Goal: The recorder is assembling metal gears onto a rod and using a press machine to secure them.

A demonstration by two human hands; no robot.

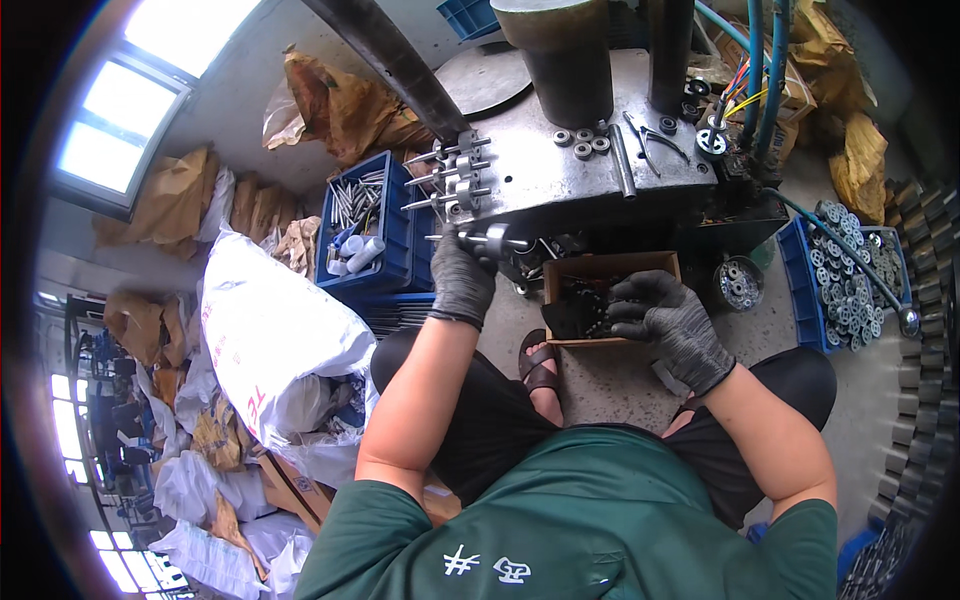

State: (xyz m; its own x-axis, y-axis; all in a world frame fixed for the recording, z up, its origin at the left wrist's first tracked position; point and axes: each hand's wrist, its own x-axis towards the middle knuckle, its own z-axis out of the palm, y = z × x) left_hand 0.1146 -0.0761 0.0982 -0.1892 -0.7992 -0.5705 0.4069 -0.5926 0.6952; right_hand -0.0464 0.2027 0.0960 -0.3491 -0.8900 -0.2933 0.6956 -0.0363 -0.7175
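My left hand [463,280], in a dark grey glove, is closed round a thin metal shaft with a thicker cylindrical collar [497,237]. The shaft lies roughly sideways, just off the front left edge of the metal work table [560,190]. Several similar shafts with collars [462,182] rest along that edge, beyond the hand. My right hand [665,315], gloved alike, hovers over the right side of an open cardboard box [622,265]. Its fingers are bent and apart, with nothing visible between them. Dark small parts lie in the box, partly hidden by the hand.
On the table are small ring bearings [583,150], a metal bar [622,165] and pliers [645,145]. Thick press columns [560,70] rise behind. A blue bin [395,230] of rods stands left; another bin [800,290] of grey wheels stands right. A white sack [275,330] bulges at left.
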